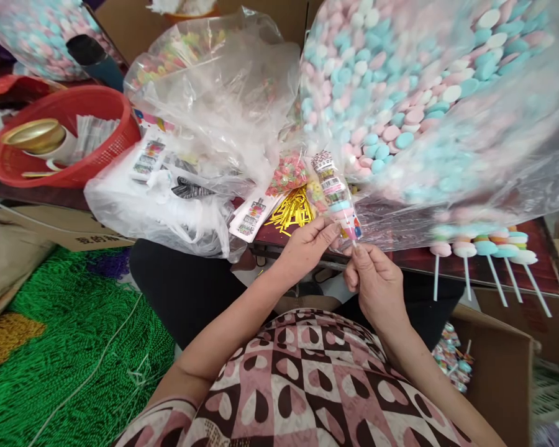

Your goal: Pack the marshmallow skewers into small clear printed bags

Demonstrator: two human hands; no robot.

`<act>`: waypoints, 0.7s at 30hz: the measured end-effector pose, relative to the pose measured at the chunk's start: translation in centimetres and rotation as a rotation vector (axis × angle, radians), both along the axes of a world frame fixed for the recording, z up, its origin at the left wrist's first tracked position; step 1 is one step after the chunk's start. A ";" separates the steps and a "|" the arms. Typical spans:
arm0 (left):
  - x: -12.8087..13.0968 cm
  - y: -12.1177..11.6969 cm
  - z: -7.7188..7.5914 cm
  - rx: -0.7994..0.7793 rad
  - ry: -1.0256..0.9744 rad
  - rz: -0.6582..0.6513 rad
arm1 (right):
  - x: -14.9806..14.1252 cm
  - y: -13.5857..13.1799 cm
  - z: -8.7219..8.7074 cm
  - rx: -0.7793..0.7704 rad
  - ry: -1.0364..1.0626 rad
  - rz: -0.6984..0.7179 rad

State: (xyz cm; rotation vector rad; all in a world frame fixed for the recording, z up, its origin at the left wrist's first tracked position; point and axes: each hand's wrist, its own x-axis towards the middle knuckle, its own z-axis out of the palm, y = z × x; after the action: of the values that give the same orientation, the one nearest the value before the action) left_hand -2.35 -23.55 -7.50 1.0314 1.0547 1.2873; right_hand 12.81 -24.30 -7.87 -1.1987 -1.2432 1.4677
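1. Centre of frame: wrapped candy stick (338, 192); left hand (312, 243) pinches wrapper's lower side, right hand (376, 273) pinches stick end.
2. Right: dark red table (548, 262), glossy, candy sticks (487, 248) overhanging edge.
3. Upper right: pastel candy bag (382, 81).
4. Upper left: red basket (77, 174).
5. Lower left: green cords (41, 391), heaped.
6. Lower right: cardboard box (498, 354).

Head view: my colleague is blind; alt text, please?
A person's left hand and right hand hold a wrapped candy at a table. Beyond lie gold strips and a bag of pastel candies; five candy stacks on sticks rest at right.
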 end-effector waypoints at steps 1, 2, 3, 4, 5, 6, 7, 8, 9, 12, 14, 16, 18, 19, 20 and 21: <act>0.0 0.0 0.0 -0.006 0.026 -0.002 | 0.1 0.0 0.0 0.018 -0.030 0.007; 0.0 0.0 0.0 -0.016 0.042 -0.005 | 0.1 0.0 0.1 0.035 -0.055 0.012; 0.2 0.0 0.0 -0.029 0.068 -0.009 | 0.1 0.0 0.1 0.051 -0.071 0.009; 0.3 -0.1 0.1 -0.040 0.114 -0.011 | 0.1 0.1 0.1 0.067 -0.083 0.003; 0.5 -0.1 0.2 -0.044 0.181 -0.010 | 0.0 0.2 0.1 0.087 -0.098 -0.008; 0.7 -0.1 0.4 -0.040 0.256 -0.006 | -0.1 0.3 0.1 0.112 -0.121 -0.017; 0.8 -0.1 0.5 -0.025 0.331 -0.001 | -0.3 0.4 0.1 0.141 -0.151 -0.022; 0.8 -0.2 0.6 -0.004 0.392 0.005 | -0.4 0.5 0.1 0.173 -0.185 -0.024; 0.8 -0.2 0.7 0.016 0.430 0.008 | -0.5 0.6 0.1 0.200 -0.220 -0.016; 0.2 -0.3 0.8 0.019 0.376 -0.007 | -0.5 0.7 0.2 0.244 -0.272 0.030; -0.3 -0.3 0.9 -0.013 0.223 0.025 | -0.4 0.7 0.3 0.248 -0.269 0.040; -0.5 -0.1 1.1 -0.022 0.013 0.102 | -0.3 0.6 0.2 0.243 -0.256 0.033; -0.2 0.3 1.3 -0.016 -0.200 0.145 | -0.3 0.5 0.1 0.236 -0.237 0.035; 0.2 0.5 1.5 -0.022 -0.291 0.135 | -0.3 0.4 0.1 0.233 -0.227 0.042; 0.5 0.7 1.6 -0.034 -0.366 0.113 | -0.3 0.4 0.1 0.229 -0.219 0.050; 0.9 0.8 1.8 -0.051 -0.424 0.094 | -0.4 0.3 0.1 0.226 -0.213 0.058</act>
State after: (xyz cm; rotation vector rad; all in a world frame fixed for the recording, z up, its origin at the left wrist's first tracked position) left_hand -1.44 -22.70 -5.73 0.6353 0.8109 1.4676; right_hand 12.43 -24.01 -7.78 -1.1953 -1.5546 1.2245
